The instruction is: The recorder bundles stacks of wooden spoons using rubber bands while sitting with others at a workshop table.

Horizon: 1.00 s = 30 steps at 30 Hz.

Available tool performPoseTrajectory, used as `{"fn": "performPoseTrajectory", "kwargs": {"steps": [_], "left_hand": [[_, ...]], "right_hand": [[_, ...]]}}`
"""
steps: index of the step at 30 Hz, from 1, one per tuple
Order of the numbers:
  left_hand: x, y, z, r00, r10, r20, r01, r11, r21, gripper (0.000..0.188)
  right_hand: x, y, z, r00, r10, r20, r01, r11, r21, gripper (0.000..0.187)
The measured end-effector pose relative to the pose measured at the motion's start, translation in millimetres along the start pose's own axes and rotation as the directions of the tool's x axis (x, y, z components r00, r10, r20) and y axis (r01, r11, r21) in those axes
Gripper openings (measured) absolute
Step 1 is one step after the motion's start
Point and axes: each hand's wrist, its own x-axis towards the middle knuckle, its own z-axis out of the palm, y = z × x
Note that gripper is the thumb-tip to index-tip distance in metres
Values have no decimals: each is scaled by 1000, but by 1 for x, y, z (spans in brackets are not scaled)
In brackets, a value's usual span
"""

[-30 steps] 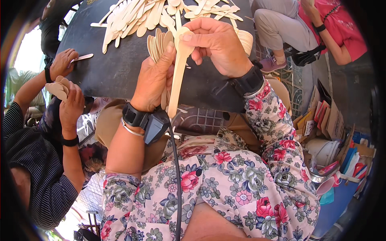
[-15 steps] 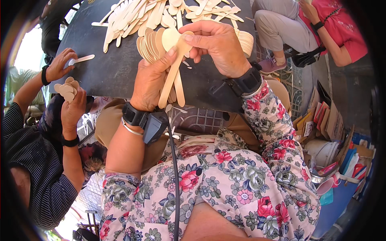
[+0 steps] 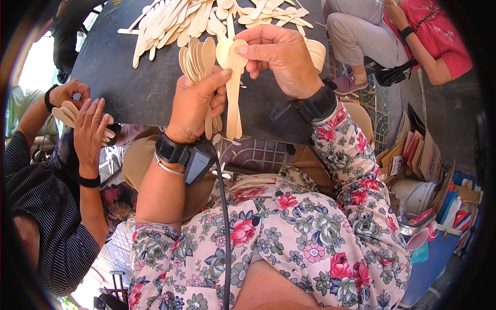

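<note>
A fanned bunch of pale wooden spoons [image 3: 194,61] stands bowls-up in my left hand [image 3: 195,103], its fingers wrapped round the handles. My right hand [image 3: 279,58] pinches what looks like two overlapping wooden spoons [image 3: 233,98] by their bowls, handles hanging down. My left thumb reaches toward these spoons; whether it touches them I cannot tell. Both hands are above the near edge of the dark table [image 3: 139,85]. Beyond them lies a loose heap of wooden spoons [image 3: 175,25].
Beside my right hand is a neat stack of pale wooden pieces [image 3: 316,54]. At the left, a co-worker's hands [image 3: 89,126] hold more wooden spoons [image 3: 63,114]. Another person [image 3: 439,36] sits at the far right. Cardboard [image 3: 426,160] and a white bucket [image 3: 413,196] stand on the right.
The crossed spoons between my hands now hang nearly aligned, and my left thumb has come off their handles. The co-worker's hands have come together, and the single spoon near them has left the table.
</note>
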Motion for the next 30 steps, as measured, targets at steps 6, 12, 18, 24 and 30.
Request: {"fn": "performPoseTrajectory", "kwargs": {"steps": [6, 12, 18, 24, 30], "left_hand": [[-3, 1, 1, 997, -27, 75, 23, 998, 50, 11], [-2, 1, -1, 987, -68, 146, 70, 997, -13, 13], [-4, 4, -2, 986, -48, 160, 71, 987, -144, 10], [1, 2, -12, 955, -104, 279, 162, 968, -192, 17], [2, -2, -11, 949, -91, 301, 150, 973, -176, 18]], "right_hand": [[0, -2, 2, 1000, -17, -18, 15, 995, -101, 21], [0, 1, -2, 1000, 15, 14, -13, 995, -98, 22], [1, -2, -5, 990, 55, 132, -81, 976, 204, 28], [5, 2, -5, 985, 34, 168, -62, 985, 164, 29], [6, 12, -7, 987, -64, 148, 67, 998, -13, 17]]}}
